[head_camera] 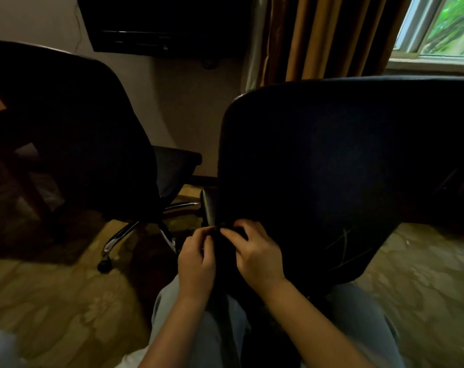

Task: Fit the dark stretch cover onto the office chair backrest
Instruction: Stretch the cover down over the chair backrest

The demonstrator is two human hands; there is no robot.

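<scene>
Currently left hand [196, 258] and right hand [257, 256] pinch the cover [331, 168] at its hem (judged soft, light, stretchy).

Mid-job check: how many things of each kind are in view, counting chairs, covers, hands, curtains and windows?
Office chairs: 2, the near chair and the far chair
Covers: 1, the stretch cover on the near backrest
Hands: 2, the left hand and the right hand, both pinching the cover's lower edge
Curtain: 1
Window: 1
Total: 7
</scene>
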